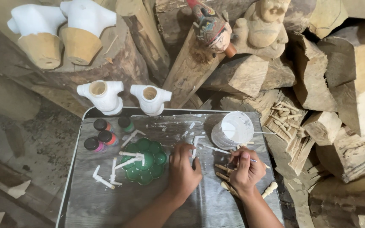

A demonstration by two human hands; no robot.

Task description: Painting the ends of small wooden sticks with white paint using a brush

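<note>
My left hand [183, 168] rests on the grey tray table [89, 198], its fingers pinching a small white-painted wooden piece [196, 145]. My right hand [246, 169] holds a thin paintbrush [259, 161] and hovers over several unpainted wooden pegs [224, 170]. A white cup of white paint [233, 128] stands just beyond both hands. Left of my left hand lies a green flower-shaped palette [146, 162] with white-painted pieces [129, 157] laid across it.
Several small paint bottles [103, 136] stand at the tray's left. Two white-painted wooden torsos [125, 97] sit at its far edge, two bigger ones [60, 31] on a log behind. Carved figures [237, 27] and rough wood blocks [339, 109] crowd the back and right.
</note>
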